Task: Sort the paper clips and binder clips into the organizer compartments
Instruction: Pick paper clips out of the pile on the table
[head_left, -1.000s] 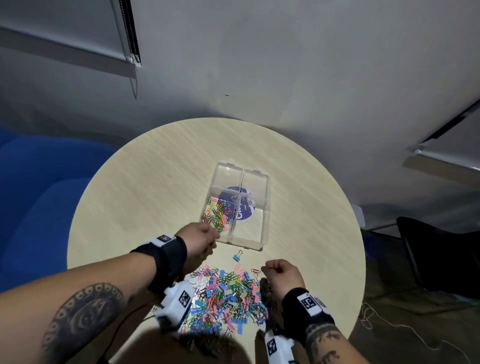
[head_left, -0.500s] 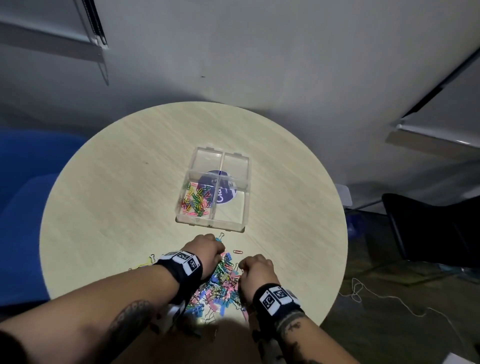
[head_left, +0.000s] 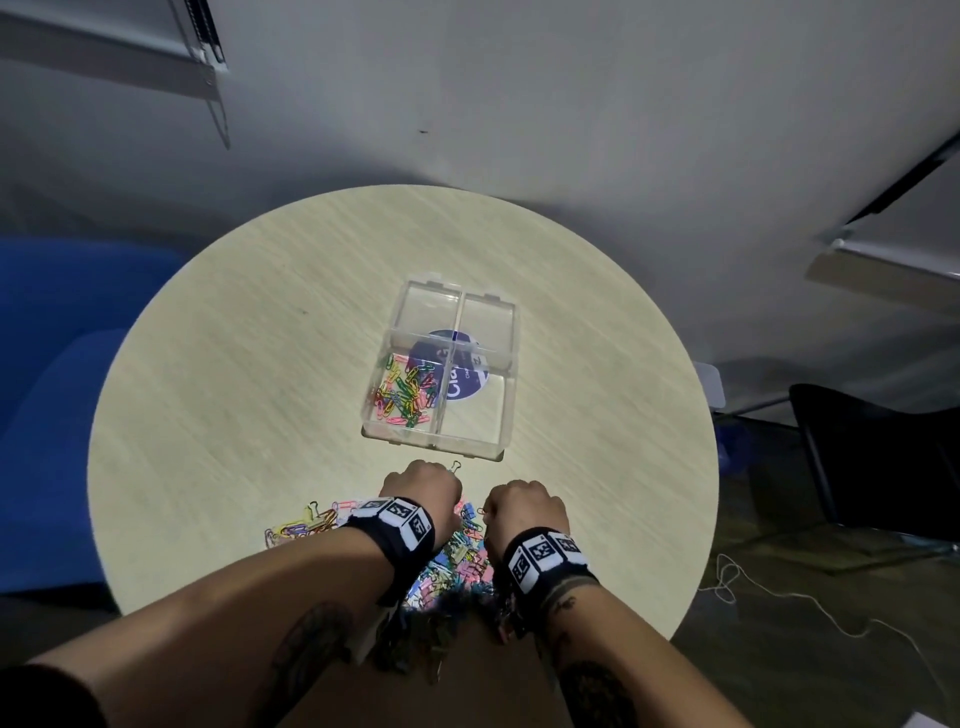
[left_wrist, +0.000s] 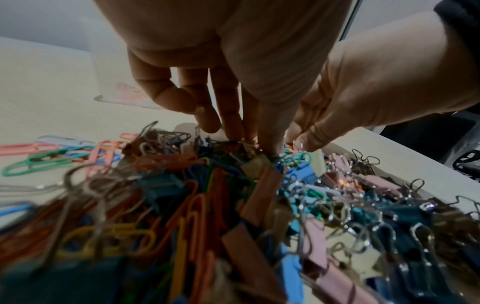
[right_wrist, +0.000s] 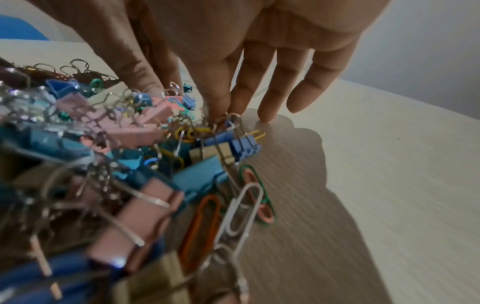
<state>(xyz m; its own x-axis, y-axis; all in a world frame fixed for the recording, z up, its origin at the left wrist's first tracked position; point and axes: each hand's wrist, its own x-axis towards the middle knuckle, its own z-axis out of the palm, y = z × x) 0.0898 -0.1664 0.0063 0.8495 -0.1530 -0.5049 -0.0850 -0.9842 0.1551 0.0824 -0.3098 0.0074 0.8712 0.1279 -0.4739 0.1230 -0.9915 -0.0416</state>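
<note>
Both hands dig fingertips-down into the pile (head_left: 457, 561) of mixed clips. The left hand (head_left: 423, 486) bunches its fingers (left_wrist: 233, 115) on the heap; whether they have a clip, I cannot tell. The right hand (head_left: 524, 506) appears to pinch a wire handle among the binder clips (right_wrist: 233, 119), its outer fingers straight. Best to pick one kind at a time and shake tangles loose before lifting. The organizer (head_left: 511, 332) lies just beyond on the table (head_left: 234, 364): four compartments, one holding paper clips (head_left: 405, 389), too many to count.
</note>
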